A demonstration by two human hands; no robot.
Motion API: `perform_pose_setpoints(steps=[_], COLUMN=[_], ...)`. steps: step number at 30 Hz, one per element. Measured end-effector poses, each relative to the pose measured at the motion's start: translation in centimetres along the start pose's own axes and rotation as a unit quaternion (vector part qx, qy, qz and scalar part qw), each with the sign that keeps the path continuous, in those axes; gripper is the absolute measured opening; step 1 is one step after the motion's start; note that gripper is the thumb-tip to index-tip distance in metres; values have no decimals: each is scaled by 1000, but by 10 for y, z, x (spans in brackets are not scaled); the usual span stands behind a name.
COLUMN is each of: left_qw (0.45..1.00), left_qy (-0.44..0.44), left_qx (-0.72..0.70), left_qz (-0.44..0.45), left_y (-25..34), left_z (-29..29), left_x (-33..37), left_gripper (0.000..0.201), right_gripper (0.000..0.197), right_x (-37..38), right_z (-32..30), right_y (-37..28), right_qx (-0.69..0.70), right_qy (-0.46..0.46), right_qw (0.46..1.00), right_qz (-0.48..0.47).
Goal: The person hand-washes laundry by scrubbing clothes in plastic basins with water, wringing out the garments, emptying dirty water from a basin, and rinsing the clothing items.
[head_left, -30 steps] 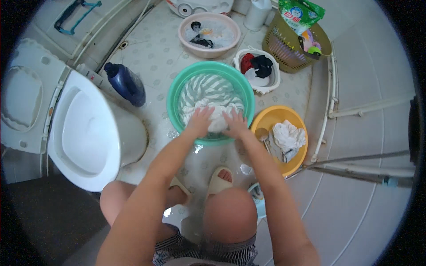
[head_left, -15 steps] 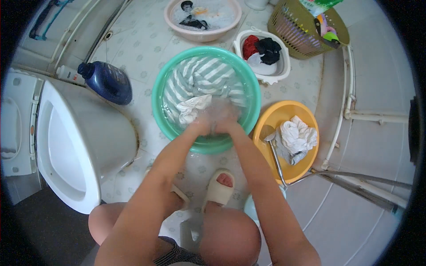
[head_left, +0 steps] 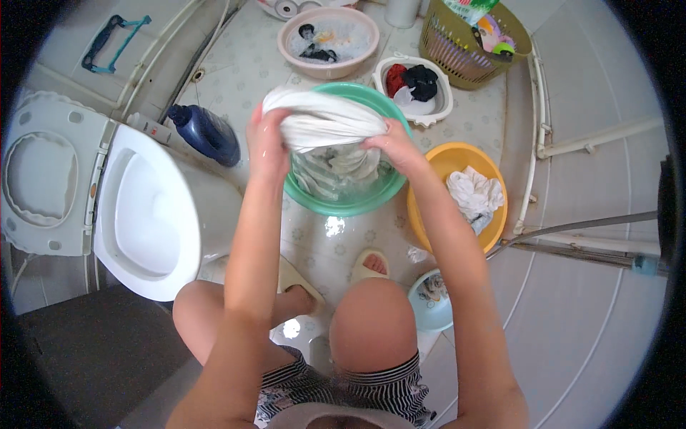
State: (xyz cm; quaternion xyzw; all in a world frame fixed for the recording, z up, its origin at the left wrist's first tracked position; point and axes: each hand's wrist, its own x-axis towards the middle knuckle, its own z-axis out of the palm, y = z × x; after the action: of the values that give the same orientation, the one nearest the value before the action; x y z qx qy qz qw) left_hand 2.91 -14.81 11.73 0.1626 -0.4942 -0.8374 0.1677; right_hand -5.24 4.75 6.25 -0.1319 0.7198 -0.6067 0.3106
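Observation:
A wet white cloth is stretched in a thick bunched band between my hands, above the green basin. My left hand is closed round its left end. The right end is gripped by my right hand, thumb on top. Below the band, a pale grey-and-white cloth lies in the basin's water; I cannot tell whether it is joined to the piece I hold. The raised cloth hides the far left part of the basin.
Right of the green basin, a yellow basin holds white laundry. Beyond are a pink basin of suds, a white basin with dark and red clothes, and an olive basket. At left stand a toilet and blue bottle.
My hands have risen out of the water and spread apart, lifting the white cloth. The green basin's striped fabric is now mostly covered. My view has shifted slightly.

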Motion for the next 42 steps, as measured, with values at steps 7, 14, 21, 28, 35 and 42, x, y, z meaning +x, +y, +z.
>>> perform_pose_setpoints(steps=[7,14,21,28,35,42], left_qw=[927,945,883,615,321,320], left_qy=[-52,-100,-250,-449,-477,-519], left_qx=[-162,-218,327,529,658,693], left_qz=[-333,-220,227,374,487,385], left_y=[-108,-128,-94,-63,-107,-143], left_z=[-20,-2,48,44,27,25], left_x=[-23,-18,-30,-35,-27,-48], left_gripper=[66,64,43,33,18,24], right_gripper=[43,45,65,48,49,40], right_x=[-12,-12,19,10,46,5], right_z=[43,1,-23,-17,1,2], right_y=[-67,14,95,20,-7,33], right_qx=[251,386,589,561,-73,-184], right_qy=[-80,147,-6,-206,-94,99], right_qw=[960,901,803,797,991,978], right_qz=[-95,-130,-90,90,56,18])
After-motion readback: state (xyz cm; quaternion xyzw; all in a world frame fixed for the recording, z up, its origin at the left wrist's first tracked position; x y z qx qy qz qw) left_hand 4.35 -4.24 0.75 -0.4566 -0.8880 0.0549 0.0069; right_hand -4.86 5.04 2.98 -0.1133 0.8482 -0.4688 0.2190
